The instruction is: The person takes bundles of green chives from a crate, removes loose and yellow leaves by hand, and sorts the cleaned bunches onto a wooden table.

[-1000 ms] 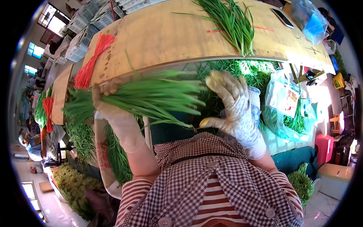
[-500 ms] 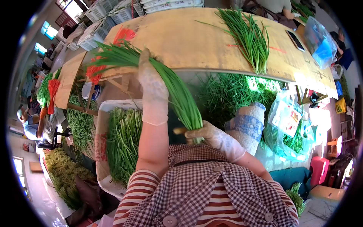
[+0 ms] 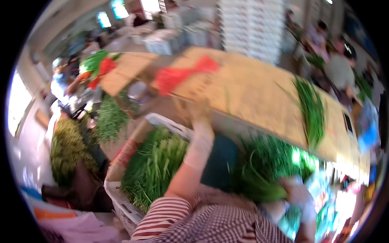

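Note:
My right hand (image 3: 296, 192), in a pale glove, is low on the right and closed round one end of a bunch of green chives (image 3: 261, 188). The leaves fan to the left, blurred by motion, over loose greens under the table. My left hand (image 3: 198, 111), gloved too, is at the table's near edge beside the red ties (image 3: 182, 75). Its fingers are smeared, so I cannot see whether it is closed. Another bunch of chives (image 3: 310, 115) lies on the wooden table (image 3: 251, 85), right of both hands.
A white crate (image 3: 115, 190) packed with chives stands left of my left arm. A phone (image 3: 347, 123) and a blue plastic bag (image 3: 368, 127) are at the table's right end. White stacked crates (image 3: 251, 28) rise behind the table. Several people work farther off.
The view has swung left. The chives have left my left hand and moved down to the right with my right hand. My left hand has gone to the table's edge near the red ties.

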`<action>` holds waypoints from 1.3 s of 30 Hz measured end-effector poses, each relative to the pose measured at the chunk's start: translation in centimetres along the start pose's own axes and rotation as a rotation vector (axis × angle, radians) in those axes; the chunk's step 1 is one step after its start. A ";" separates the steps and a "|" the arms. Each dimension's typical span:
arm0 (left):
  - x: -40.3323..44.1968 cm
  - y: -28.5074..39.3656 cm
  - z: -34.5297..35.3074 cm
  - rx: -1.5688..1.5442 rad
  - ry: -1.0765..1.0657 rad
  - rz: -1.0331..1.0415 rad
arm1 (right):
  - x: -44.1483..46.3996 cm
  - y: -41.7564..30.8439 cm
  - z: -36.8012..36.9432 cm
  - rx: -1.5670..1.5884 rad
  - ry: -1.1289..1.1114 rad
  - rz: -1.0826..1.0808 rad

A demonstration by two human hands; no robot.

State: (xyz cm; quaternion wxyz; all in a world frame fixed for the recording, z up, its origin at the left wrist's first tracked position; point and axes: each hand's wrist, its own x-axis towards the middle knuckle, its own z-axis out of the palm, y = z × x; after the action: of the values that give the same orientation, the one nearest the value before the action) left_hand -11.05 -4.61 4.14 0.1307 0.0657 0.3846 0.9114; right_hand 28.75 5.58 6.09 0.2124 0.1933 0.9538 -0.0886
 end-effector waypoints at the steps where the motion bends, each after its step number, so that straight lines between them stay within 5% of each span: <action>1: 0.8 -0.1 -1.7 -0.011 0.008 0.015 | -2.1 0.4 -2.0 -0.030 0.042 0.071; 4: -0.3 2.7 -2.7 0.084 0.077 0.007 | -9.0 0.0 -10.3 0.164 0.572 0.353; 8: -1.3 -0.3 -5.2 0.145 0.061 -0.115 | -7.8 4.7 -13.7 0.393 1.304 0.364; 10: -4.0 -2.2 -3.6 0.272 -0.272 -0.233 | -2.9 2.6 -16.6 0.292 1.504 0.431; 12: -6.5 -4.0 -1.3 -0.070 -0.645 -0.308 | 3.5 0.5 -18.1 0.012 1.405 0.722; 13: -7.5 -4.0 1.3 0.040 -0.621 -0.474 | 6.8 0.5 -18.1 -0.057 1.170 0.812; 16: -7.5 -5.9 4.3 0.073 -0.618 -0.801 | 14.4 -2.0 -12.3 -0.018 1.049 0.751; 17: -8.0 -7.3 4.9 0.030 -0.636 -0.898 | 15.0 -3.9 -8.9 -0.130 1.206 0.414; 18: -8.8 -7.1 6.1 0.131 -0.499 -0.909 | 16.0 -5.7 -6.8 0.091 0.805 0.521; 20: -9.2 -9.0 5.3 -0.173 -0.469 -0.996 | 15.5 -9.8 -3.5 0.163 0.794 0.553; 21: -8.9 -10.0 3.7 -0.115 -0.473 -0.935 | 12.8 -10.9 -4.9 0.271 0.574 0.480; 24: -8.7 -6.1 3.1 -0.143 -0.506 -1.001 | 11.3 -7.4 -1.5 1.109 0.615 -0.148; 25: -8.9 -5.3 3.0 -0.169 -0.506 -1.007 | 9.4 -7.6 -3.1 1.402 0.429 0.164; 26: -9.0 -5.0 2.9 -0.200 -0.503 -1.008 | 9.0 -6.6 -3.0 1.524 0.406 0.214; 28: -8.8 -5.4 1.9 -0.196 -0.505 -1.014 | 9.6 -5.4 -1.5 1.693 0.539 0.221; 36: -9.6 -5.5 1.4 -0.324 -0.511 -1.029 | 11.9 -6.5 0.4 1.721 0.467 0.198; 39: -9.6 -6.6 0.4 -0.136 -0.538 -1.023 | 11.4 -6.7 -0.3 1.848 0.514 0.187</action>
State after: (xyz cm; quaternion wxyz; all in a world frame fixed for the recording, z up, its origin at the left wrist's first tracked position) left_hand -0.50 -2.64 -0.51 0.6515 0.0921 0.2614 0.7062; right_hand 16.40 3.33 1.94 -0.2329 0.3732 0.5055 -0.7423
